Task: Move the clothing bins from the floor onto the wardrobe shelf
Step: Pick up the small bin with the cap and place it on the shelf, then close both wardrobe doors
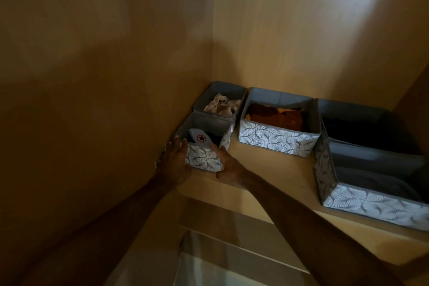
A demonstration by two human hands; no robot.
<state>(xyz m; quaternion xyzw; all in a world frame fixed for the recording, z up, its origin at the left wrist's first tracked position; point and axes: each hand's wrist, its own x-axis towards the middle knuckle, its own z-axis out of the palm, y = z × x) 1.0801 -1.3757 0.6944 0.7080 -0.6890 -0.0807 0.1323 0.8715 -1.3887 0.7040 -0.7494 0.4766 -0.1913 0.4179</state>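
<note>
wooden wardrobe shelf [260, 169], left hand [173, 162] and right hand [226, 163] grip small front bin [204, 158] between them

Probably a home: dim wooden wardrobe shelf [267, 167] holding fabric clothing bins [276, 138].

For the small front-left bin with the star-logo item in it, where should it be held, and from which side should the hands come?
Grip the small bin by its two short side walls, one palm on each, coming from the open shelf front. The wardrobe wall is close on its left and another bin sits right behind it, so only the front is free. The left hand and right hand already flank it so.
</note>
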